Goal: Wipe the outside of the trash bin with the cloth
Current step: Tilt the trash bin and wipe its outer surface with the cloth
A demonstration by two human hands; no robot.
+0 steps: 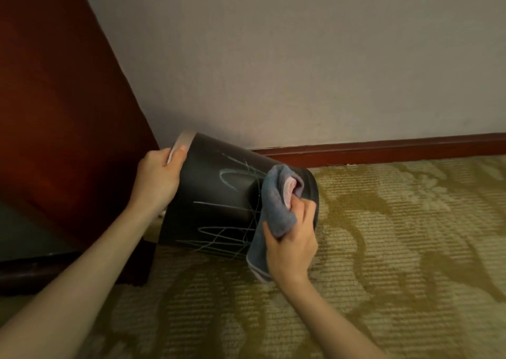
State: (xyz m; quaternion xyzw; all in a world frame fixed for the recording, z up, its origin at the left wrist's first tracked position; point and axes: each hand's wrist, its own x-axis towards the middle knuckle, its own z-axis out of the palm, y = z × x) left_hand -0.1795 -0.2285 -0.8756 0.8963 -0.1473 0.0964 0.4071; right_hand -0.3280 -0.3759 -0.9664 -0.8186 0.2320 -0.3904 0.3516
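Head view: trash bin (216,194) between left hand (157,178) and right hand (291,238).

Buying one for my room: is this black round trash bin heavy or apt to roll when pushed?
The black round trash bin seems light: the left hand tilts it by one end. Its curved wall would likely roll if laid down. It looks stiff, undented under the grey cloth.
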